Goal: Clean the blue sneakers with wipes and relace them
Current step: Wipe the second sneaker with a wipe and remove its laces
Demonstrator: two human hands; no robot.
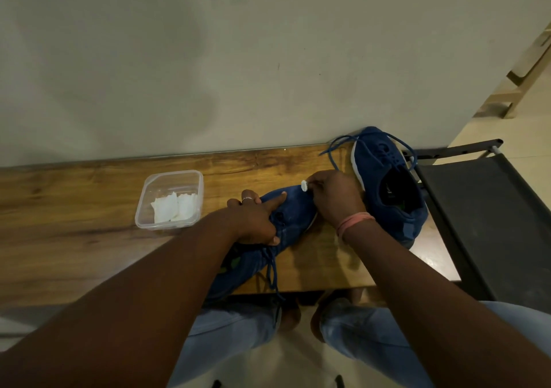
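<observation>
2 blue fabric sneakers [293, 214] lie on the wooden tabletop [89, 208]; left hand [256, 219] grips 1, right hand [334, 198] pinches 1 small white wipe [304, 185] on it

Readable text: none.
Far sneaker [384, 166] upper: raised blue markings, too blurred to read.
</observation>
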